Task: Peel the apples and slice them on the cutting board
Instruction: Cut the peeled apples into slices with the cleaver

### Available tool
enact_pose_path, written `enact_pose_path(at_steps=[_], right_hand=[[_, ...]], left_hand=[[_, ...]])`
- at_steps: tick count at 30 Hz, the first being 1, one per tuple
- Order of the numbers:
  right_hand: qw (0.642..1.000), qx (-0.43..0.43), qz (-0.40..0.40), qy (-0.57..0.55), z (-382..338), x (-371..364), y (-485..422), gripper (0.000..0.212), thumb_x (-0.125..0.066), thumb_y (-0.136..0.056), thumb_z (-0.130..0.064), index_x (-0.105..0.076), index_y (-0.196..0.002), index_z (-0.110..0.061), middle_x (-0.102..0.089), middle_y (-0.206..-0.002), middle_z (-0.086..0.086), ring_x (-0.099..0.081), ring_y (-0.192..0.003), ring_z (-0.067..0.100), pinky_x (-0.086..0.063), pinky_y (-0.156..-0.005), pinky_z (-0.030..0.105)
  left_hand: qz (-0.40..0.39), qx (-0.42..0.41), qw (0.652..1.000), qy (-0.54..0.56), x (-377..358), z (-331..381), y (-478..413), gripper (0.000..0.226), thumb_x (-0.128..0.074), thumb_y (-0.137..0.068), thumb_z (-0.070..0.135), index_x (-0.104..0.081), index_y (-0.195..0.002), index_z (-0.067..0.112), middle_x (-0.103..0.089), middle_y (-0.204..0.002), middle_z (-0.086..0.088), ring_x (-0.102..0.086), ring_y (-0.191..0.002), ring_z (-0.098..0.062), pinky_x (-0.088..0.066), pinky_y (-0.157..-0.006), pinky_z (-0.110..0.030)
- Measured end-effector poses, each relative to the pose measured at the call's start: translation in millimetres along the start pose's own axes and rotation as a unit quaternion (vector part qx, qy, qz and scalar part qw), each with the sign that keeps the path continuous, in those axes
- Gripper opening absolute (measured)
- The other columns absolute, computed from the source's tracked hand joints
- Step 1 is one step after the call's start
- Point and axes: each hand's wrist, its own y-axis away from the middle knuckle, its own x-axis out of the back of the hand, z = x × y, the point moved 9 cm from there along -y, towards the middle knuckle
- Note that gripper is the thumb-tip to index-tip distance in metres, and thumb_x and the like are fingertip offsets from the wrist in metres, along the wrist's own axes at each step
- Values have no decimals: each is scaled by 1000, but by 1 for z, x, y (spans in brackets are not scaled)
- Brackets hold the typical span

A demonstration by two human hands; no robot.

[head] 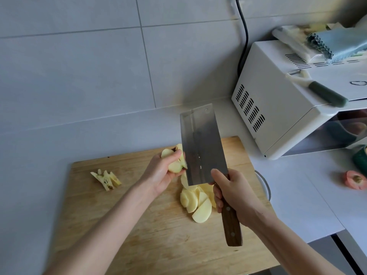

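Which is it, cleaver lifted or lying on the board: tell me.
Lifted. The right hand grips the cleaver by its handle, blade above the cutting board, edge against the apple piece in the left hand.

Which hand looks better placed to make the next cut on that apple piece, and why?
The right hand: it grips the cleaver by its wooden handle, with the blade right beside the apple piece. The left hand is busy holding that piece above the cutting board.
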Motion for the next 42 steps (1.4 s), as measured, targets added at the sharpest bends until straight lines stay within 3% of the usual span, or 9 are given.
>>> enact_pose_path(at_steps=[6,13,18,21,24,29,33,37,42], right_hand=[[999,8,-19,39,-7,3,-1,25,-48,-96,-24,-53,-87,0,-47,-48,2,-43,-39,14,-45,-42,25],[999,21,-6,29,-4,-2,-1,27,-48,-96,-25,-53,-86,-1,-47,-48,3,-43,-39,16,-44,-43,27],[999,-13,-31,32,-5,4,-3,25,-49,-96,-23,-54,-86,-1,-47,-49,3,-44,-39,13,-44,-42,24],[1000,0,-14,24,-5,0,-2,24,-49,-96,-23,-53,-86,-1,-46,-48,3,-43,-38,14,-44,-41,25],[999,25,20,10,-3,-5,0,25,-49,-96,-22,-53,-88,2,-47,-49,5,-43,-37,14,-45,-41,26],[1000,23,-5,18,-9,2,1,22,-49,-96,-22,-53,-83,-4,-47,-48,2,-43,-38,14,-44,-42,26],[999,21,-33,-11,-10,1,1,24,-50,-96,-22,-51,-80,-4,-46,-48,2,-42,-38,15,-42,-42,26],[994,-6,-70,-84,-5,-10,2,25,-48,-97,-20,-50,-80,-2,-40,-49,4,-37,-38,15,-39,-38,25],[992,-49,-88,-81,-2,-8,3,24,-49,-97,-20,-51,-81,-1,-40,-49,3,-36,-38,14,-37,-37,23]], left_hand=[[-46,13,996,-81,-9,6,0,6,-64,-85,5,-63,-89,9,-68,-75,-2,-66,-76,-17,-55,-59,-31],[-10,-7,999,-52,-8,6,0,9,-65,-84,5,-62,-89,12,-66,-70,1,-61,-77,-17,-51,-61,-30],[-60,33,994,-89,-10,3,1,4,-63,-85,6,-62,-87,8,-67,-72,-3,-64,-75,-18,-52,-53,-29],[-22,15,998,-57,-11,2,2,5,-63,-86,5,-62,-85,10,-66,-68,-1,-63,-73,-17,-51,-53,-28],[17,-1,1000,7,-11,-3,2,5,-63,-87,6,-63,-89,10,-65,-77,-3,-62,-76,-17,-51,-59,-29],[-23,23,999,-1,-13,-3,5,10,-63,-85,5,-62,-93,10,-64,-89,-8,-61,-84,-20,-52,-68,-32],[-149,71,980,110,-18,-3,6,46,-86,-58,21,-70,-99,6,-66,-104,-17,-66,-92,-29,-57,-71,-40],[-255,75,943,202,-34,-7,11,76,-91,-54,26,-58,-119,9,-57,-122,-19,-56,-111,-34,-39,-102,-47],[-171,77,961,201,-25,-18,5,71,-97,-28,20,-72,-91,2,-70,-89,-19,-70,-76,-27,-60,-64,-36]])
